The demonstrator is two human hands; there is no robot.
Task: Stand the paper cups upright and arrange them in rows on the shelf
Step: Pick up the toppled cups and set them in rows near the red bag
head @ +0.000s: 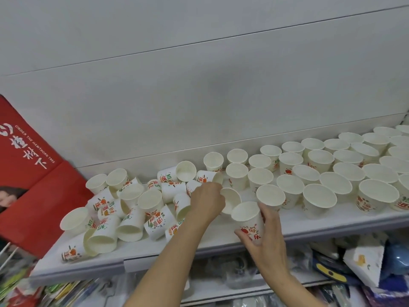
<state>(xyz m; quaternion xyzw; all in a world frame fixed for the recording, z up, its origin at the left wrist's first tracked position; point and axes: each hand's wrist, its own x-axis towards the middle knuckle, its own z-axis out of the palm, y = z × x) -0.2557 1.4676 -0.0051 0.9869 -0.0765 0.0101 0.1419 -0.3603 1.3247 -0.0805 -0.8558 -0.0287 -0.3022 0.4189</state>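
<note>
White paper cups with red and green print cover a white shelf (221, 242). On the right, several upright cups (318, 173) stand in rows. On the left lies a jumbled pile of tipped cups (137, 207). My right hand (269, 235) grips one upright cup (247, 218) near the shelf's front edge, just left of the rows. My left hand (208, 201) holds a tilted cup (230, 199) by its rim, right behind the held upright cup.
A red printed box (28, 173) leans at the shelf's left end. The white back panel (199, 96) rises behind the cups. Below the shelf sit packaged goods, a white carton (365, 262) and a blue item (398, 260).
</note>
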